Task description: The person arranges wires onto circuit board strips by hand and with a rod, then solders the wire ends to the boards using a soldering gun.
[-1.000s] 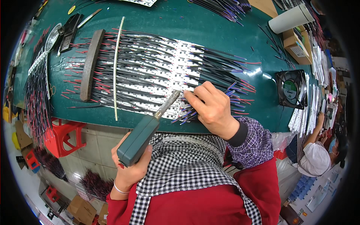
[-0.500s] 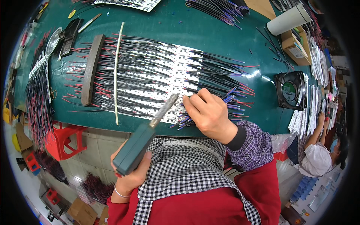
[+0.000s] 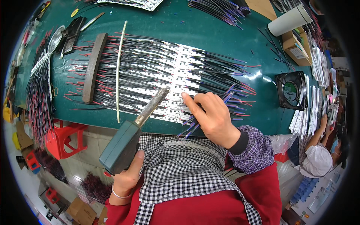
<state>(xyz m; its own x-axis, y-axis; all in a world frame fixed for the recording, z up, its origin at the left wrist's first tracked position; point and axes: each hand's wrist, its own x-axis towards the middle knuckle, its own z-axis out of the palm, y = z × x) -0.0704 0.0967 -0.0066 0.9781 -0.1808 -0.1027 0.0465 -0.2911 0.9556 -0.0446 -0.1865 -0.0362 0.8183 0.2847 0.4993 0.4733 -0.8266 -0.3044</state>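
Observation:
My left hand is closed round the handle of a soldering gun with a dark green body. Its long, worn metal tip slants up to the right and ends over the white circuit board panel. My right hand curls round a bundle of black wires with blue-purple ends, which stick out on both sides of it. The right index finger stretches toward the panel's lower right part. Rows of black wires with red ends lie across the panel. What the right palm covers is hidden.
A dark bar and a thin pale strip lie across the wires. A black fan stands at the right, below a white cylinder and a cardboard box. Another wired panel hangs over the left edge. A co-worker sits far right.
The soldering gun has moved left and down, its tip drawing away from my right hand. My right index finger has straightened, and the hand has shifted slightly right and down.

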